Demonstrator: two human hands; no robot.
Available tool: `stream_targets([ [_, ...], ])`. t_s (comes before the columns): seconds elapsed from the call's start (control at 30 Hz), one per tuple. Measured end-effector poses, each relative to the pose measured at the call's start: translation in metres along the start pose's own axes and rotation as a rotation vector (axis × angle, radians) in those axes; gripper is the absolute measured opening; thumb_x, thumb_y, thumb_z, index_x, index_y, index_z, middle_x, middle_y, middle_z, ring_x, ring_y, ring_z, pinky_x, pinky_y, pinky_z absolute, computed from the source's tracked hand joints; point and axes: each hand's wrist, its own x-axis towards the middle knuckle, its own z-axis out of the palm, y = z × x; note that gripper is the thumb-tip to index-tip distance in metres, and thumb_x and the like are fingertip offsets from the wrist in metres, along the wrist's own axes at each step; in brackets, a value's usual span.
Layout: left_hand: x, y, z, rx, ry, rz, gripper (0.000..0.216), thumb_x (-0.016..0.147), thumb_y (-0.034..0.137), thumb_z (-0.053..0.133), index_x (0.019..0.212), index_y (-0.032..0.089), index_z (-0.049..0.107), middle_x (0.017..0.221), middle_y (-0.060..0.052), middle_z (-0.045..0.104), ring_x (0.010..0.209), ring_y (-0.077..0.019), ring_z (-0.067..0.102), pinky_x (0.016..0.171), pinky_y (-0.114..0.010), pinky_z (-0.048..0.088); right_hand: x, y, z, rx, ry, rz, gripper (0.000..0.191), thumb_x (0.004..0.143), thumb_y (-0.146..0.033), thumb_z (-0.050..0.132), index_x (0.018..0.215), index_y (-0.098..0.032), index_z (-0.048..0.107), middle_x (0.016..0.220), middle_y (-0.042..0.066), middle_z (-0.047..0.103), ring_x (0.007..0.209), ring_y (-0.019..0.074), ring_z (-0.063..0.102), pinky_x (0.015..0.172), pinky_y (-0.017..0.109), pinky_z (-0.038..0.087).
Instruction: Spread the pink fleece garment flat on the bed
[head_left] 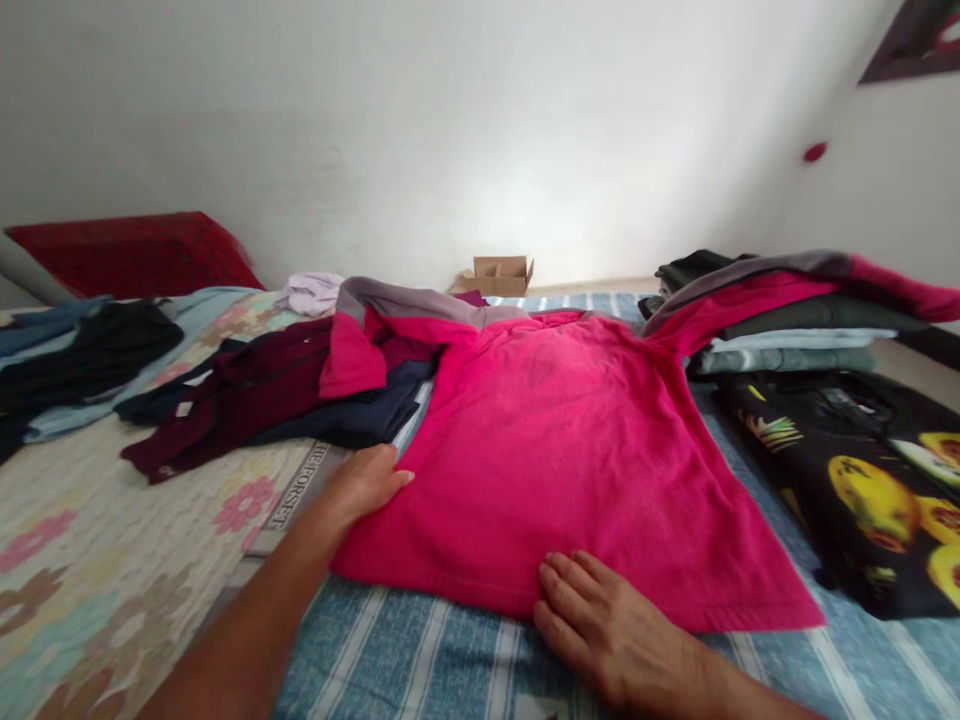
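A pink long-sleeved top with grey along the shoulders and sleeves lies spread out, its hem toward me. At its left side edge is my left hand, closed, with the thumb over the fabric and the fingertips partly hidden. My right hand lies flat on the middle of the hem, fingers extended. The top's left sleeve bends over a pile of dark clothes, and its right sleeve runs across a folded stack.
Maroon clothing and navy clothing lie at left, with black clothing beyond. A folded stack and a black fruit-print garment sit at right. An open cardboard box stands by the wall. Blue striped cloth lies underneath.
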Motion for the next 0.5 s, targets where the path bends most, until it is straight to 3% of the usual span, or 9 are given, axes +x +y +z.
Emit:
stream_targets([
  [0.1, -0.006, 0.027, -0.005, 0.271, 0.080, 0.097, 0.020, 0.072, 0.024, 0.055, 0.089, 0.016, 0.061, 0.091, -0.015, 0.065, 0.091, -0.0338, 0.062, 0.075, -0.040, 0.046, 0.003, -0.001, 0.010, -0.068, 0.062, -0.030, 0.028, 0.090, -0.023, 0.046, 0.114, -0.011, 0.054, 0.113, 0.015, 0.063, 0.109, 0.0297, 0.055, 0.090, 0.045, 0.044],
  [0.27, 0.014, 0.073, 0.015, 0.214, 0.115, 0.413, 0.037, 0.085, 0.023, 0.037, 0.115, 0.013, 0.056, 0.126, -0.015, 0.055, 0.122, -0.0241, 0.047, 0.102, -0.034, 0.034, 0.007, 0.005, 0.015, -0.112, 0.148, -0.053, 0.025, 0.091, -0.025, 0.047, 0.110, -0.011, 0.055, 0.107, 0.013, 0.066, 0.099, 0.0255, 0.060, 0.085, 0.038, 0.047],
  [0.37, 0.041, 0.084, 0.034, 0.205, 0.073, 0.367, 0.048, 0.089, 0.031, 0.032, 0.130, 0.008, 0.044, 0.141, -0.020, 0.039, 0.133, -0.0257, 0.033, 0.106, -0.039, 0.028, 0.009, 0.010, 0.011, -0.075, 0.177, -0.035, 0.021, 0.092, -0.026, 0.045, 0.106, -0.014, 0.055, 0.105, 0.009, 0.067, 0.093, 0.0208, 0.062, 0.081, 0.031, 0.049],
  [0.5, 0.059, 0.076, 0.048, 0.193, 0.027, 0.281, 0.062, 0.089, 0.044, 0.031, 0.139, 0.008, 0.032, 0.150, -0.019, 0.020, 0.138, -0.0284, 0.021, 0.107, -0.046, 0.024, 0.013, 0.014, 0.025, -0.096, 0.286, -0.043, 0.019, 0.094, -0.029, 0.041, 0.098, -0.017, 0.056, 0.094, 0.005, 0.069, 0.081, 0.0173, 0.064, 0.069, 0.026, 0.050],
])
